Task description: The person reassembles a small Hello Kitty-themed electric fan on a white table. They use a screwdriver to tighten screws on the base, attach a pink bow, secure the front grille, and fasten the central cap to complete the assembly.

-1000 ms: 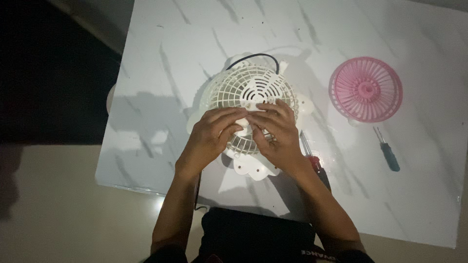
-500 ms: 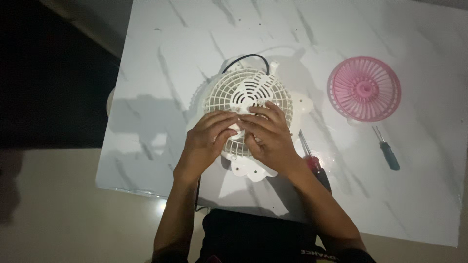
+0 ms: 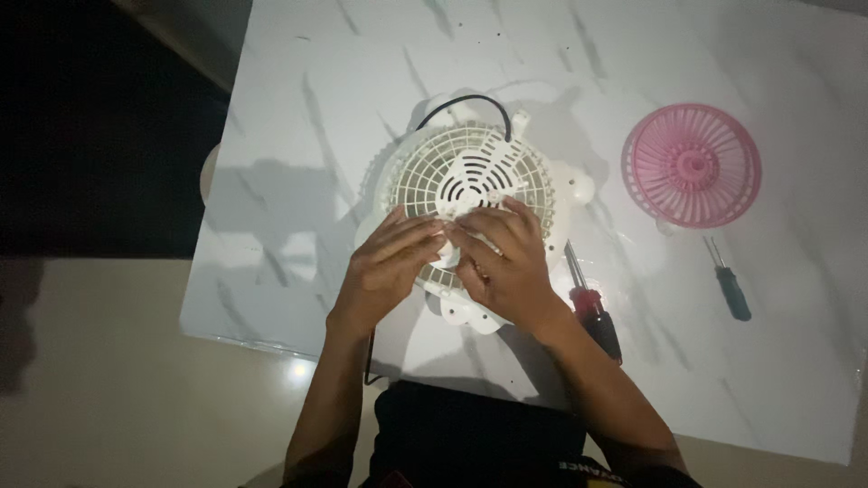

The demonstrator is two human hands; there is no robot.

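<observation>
White fan grille (image 3: 466,194) lies mid-table. Left hand (image 3: 391,267) and right hand (image 3: 506,262) press curled fingertips together on its hub; what they pinch cannot be told. Screwdriver (image 3: 592,307) lies beside the right wrist.

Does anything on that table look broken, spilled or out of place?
Nothing looks spilled or broken. The pink fan grille lies apart, at the right of the marble table, away from the white fan body that the left hand and right hand rest on. Two screwdrivers lie loose nearby.
</observation>
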